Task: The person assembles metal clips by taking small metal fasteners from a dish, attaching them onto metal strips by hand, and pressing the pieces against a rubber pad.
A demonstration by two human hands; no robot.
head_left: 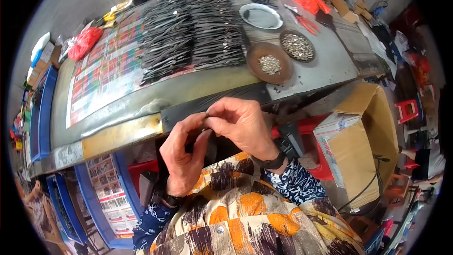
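Dark piece btwn L grip, R grip

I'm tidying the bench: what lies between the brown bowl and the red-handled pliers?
The darker bowl of small metallic pieces sits between them, in the head view.

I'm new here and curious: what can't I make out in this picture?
All in the head view:
Anything between the left hand and right hand: small, covered by them.
Silvery bits in the brown bowl: too tiny to tell their shape.
Lettering on the printed sheet in the blue crate: too small.
Person at lower left: partly cut off by the dark edge.
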